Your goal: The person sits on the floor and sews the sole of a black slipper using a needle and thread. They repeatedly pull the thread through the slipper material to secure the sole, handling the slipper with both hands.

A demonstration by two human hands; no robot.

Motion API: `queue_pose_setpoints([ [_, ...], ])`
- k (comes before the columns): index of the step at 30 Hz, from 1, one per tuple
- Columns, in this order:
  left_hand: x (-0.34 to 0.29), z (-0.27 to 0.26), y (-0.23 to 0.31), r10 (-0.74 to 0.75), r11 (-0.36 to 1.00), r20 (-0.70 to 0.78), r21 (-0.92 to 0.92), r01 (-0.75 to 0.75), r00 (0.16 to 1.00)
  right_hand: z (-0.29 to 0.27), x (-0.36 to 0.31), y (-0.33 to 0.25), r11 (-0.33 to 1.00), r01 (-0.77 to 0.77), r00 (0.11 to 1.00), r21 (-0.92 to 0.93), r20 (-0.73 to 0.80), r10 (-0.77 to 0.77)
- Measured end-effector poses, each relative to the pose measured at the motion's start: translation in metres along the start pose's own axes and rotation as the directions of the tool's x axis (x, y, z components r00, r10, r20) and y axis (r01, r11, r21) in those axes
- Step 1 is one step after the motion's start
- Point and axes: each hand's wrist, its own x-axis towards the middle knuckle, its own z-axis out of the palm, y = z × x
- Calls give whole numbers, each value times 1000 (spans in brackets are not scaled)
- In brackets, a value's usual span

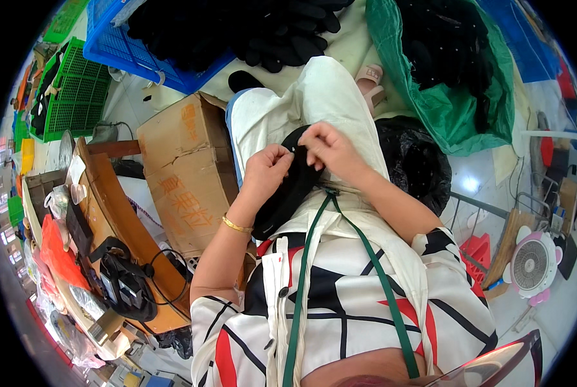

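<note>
Across my lap lies a long black cloth-like piece (282, 203), its exact kind hard to make out. My left hand (267, 169) pinches its upper edge, fingers closed, a bracelet on the wrist. Close beside it, my right hand (327, 147) is closed on the same piece with bent fingers. The two hands are a little apart, and a tiny pale spot shows between them. Under the piece are the white apron and trousers (327, 84) over my knees.
Ahead stands a blue crate (166, 72) heaped with black rounded pieces (282, 39). A green sack (424, 106) of dark pieces is at the right, with a black bag (417, 161) below it. On the left are a cardboard box (185, 168) and a cluttered wooden table (121, 226). A fan (534, 264) stands right.
</note>
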Motion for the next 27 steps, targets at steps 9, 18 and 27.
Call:
queue_pose_setpoints([
  [9, -5, 1, 0, 222, 927, -90, 328, -182, 971, -171, -26, 23, 643, 243, 704, 726, -588, 399],
  [18, -8, 5, 14, 397, 776, -96, 566, -278, 913, -194, -43, 43, 603, 365, 629, 709, -665, 403],
  [27, -4, 15, 16, 392, 785, -130, 563, -258, 911, -207, -62, 23, 661, 348, 695, 665, -656, 295],
])
